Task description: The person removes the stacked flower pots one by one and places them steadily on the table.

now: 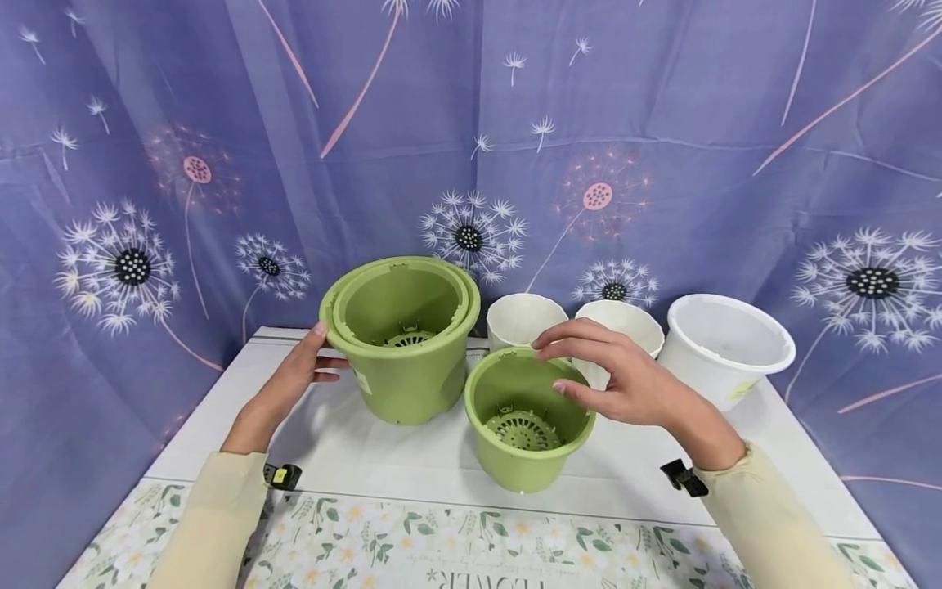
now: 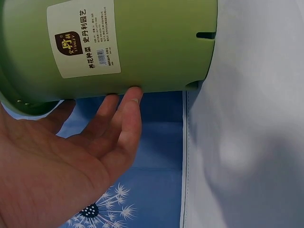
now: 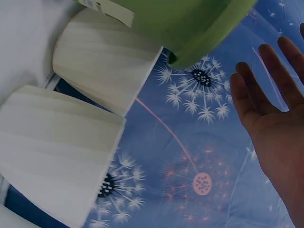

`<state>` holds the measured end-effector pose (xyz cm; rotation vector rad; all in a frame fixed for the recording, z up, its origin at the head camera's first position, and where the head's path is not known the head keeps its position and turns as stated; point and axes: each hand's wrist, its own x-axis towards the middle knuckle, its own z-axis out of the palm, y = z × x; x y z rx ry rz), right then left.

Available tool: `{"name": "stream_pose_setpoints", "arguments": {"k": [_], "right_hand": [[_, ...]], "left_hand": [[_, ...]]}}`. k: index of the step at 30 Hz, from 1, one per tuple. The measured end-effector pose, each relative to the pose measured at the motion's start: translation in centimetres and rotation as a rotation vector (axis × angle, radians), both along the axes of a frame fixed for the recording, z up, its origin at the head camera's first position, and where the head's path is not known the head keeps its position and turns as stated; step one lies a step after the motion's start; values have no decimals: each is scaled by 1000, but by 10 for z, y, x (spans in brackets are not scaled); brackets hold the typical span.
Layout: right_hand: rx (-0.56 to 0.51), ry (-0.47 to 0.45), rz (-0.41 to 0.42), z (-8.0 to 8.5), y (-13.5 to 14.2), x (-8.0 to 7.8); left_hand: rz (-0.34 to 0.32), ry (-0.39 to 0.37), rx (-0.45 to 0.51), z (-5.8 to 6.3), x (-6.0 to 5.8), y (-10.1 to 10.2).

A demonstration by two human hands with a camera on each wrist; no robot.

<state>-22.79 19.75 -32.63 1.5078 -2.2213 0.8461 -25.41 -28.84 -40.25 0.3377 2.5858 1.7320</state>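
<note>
At the middle left of the head view stands a large green flowerpot (image 1: 412, 393). A slightly smaller green flowerpot (image 1: 371, 307) sits nested inside it. My left hand (image 1: 294, 372) touches the large pot's left side near the rim, fingers spread. In the left wrist view the fingertips meet the pot wall (image 2: 156, 57) below its paper label (image 2: 85, 38). A smaller green flowerpot (image 1: 515, 462), with a slotted bottom, stands to the right. My right hand (image 1: 621, 376) hovers over its right rim, fingers loosely bent and spread, holding nothing.
Two ribbed white pots (image 1: 515, 319) (image 3: 57, 147) stand behind the small green pot. A larger white pot (image 1: 680, 360) stands at the right. The table bears a white cloth (image 1: 397, 458) and a floral cloth (image 1: 353, 540). A blue dandelion curtain (image 1: 471, 106) hangs behind.
</note>
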Motion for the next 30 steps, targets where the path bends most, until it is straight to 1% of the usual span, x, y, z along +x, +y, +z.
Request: {"name": "stream_pose_setpoints", "arguments": {"k": [4, 10, 17, 24, 30], "right_hand": [[55, 13, -16, 10, -2, -2], [96, 41, -12, 22, -9, -4], [136, 30, -24, 34, -21, -8], [162, 2, -9, 39, -32, -15], [165, 23, 21, 41, -40, -22]], "left_hand": [[-1, -1, 4, 0, 0, 0], [-1, 0, 5, 0, 1, 0], [4, -3, 5, 0, 0, 0], [1, -5, 19, -2, -2, 0], [1, -2, 26, -2, -2, -1]]}}
